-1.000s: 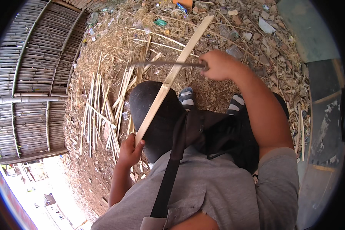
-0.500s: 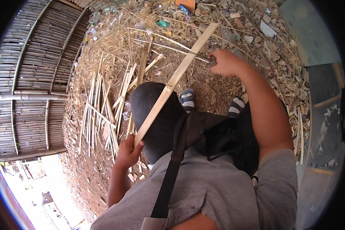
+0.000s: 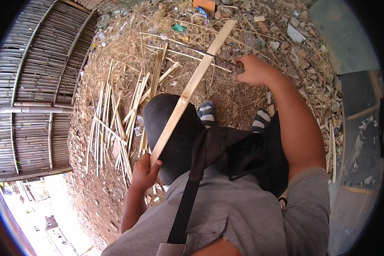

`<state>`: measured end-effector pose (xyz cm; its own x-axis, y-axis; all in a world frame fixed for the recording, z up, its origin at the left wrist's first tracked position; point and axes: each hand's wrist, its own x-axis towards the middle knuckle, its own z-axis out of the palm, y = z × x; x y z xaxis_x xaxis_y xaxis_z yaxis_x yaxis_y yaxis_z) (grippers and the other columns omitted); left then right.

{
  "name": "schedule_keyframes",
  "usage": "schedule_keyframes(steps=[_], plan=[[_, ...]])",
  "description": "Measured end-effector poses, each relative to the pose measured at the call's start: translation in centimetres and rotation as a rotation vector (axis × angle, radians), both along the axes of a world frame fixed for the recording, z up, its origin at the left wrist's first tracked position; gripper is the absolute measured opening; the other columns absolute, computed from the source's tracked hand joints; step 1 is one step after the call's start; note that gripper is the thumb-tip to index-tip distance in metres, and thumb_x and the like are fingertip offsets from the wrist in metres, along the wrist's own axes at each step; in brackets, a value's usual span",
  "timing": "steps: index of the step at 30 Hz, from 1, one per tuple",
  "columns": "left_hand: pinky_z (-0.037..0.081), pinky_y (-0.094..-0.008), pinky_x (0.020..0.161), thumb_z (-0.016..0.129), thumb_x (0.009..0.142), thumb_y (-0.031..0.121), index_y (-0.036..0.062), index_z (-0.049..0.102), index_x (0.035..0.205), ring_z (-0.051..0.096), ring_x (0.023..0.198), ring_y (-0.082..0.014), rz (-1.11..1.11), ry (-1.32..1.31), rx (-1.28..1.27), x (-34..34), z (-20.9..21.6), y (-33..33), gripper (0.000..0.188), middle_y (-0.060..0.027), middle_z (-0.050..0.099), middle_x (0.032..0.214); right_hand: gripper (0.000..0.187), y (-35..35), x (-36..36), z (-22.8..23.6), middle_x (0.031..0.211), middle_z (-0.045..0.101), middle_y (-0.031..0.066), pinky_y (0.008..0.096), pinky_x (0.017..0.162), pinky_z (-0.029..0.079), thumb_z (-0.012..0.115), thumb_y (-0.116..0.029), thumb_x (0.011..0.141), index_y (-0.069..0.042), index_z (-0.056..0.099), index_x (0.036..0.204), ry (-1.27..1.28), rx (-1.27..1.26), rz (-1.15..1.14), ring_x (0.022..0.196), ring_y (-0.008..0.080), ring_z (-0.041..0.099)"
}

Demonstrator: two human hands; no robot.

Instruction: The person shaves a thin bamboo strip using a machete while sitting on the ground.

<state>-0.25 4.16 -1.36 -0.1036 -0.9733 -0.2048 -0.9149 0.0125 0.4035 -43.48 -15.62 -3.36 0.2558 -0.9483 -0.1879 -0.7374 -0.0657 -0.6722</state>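
A long, flat, pale bamboo strip (image 3: 184, 100) slants across my dark-clad left knee (image 3: 168, 117), its far end raised toward the upper right. My left hand (image 3: 145, 171) is closed around its near end, thumb laid along it. Out ahead on the right, my right hand (image 3: 255, 70) grips the handle of a knife with a long, thin, dark blade (image 3: 221, 59). The blade reaches leftward and crosses the strip near its far end. Whether the edge touches or bites into the strip is hard to tell.
Several split bamboo strips (image 3: 99, 128) lie scattered on the ground left of my knee. Dry straw, stones and litter cover the soil ahead, with an orange block (image 3: 205, 5) at the top. A bamboo slat panel (image 3: 34, 81) stands left; grey sheets (image 3: 358, 128) line the right.
The knife has shifted slightly, and more of its blade shows left of the strip. The strip's far end has moved a little to the left. My left hand keeps its hold.
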Motion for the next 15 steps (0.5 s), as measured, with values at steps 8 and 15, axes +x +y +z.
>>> schedule_keyframes(steps=[8,15], plan=[[0.044,-0.0452,0.054,0.068,0.094,0.04,0.0001,0.05,0.08,0.06,0.058,-0.0389,0.017,0.083,0.072,0.8,0.5,-0.3,0.046,-0.0194,0.057,0.062,0.027,2.0,4.3,2.0,0.082,0.07,0.0166,0.0446,0.075,0.053,0.075,-0.024,0.079,-0.004,0.071,0.097,0.162,-0.076,0.311,0.083,0.0342,0.07],[0.046,-0.0468,0.054,0.07,0.092,0.039,0.0,0.054,0.084,0.062,0.06,-0.0411,-0.007,0.002,-0.013,0.3,0.1,-0.2,0.043,-0.02,0.059,0.063,0.04,0.0,0.3,0.0,0.092,0.071,0.0192,0.0442,0.08,0.054,0.076,-0.026,0.079,-0.002,0.069,0.11,0.086,-0.034,0.022,0.088,0.0344,0.069]])
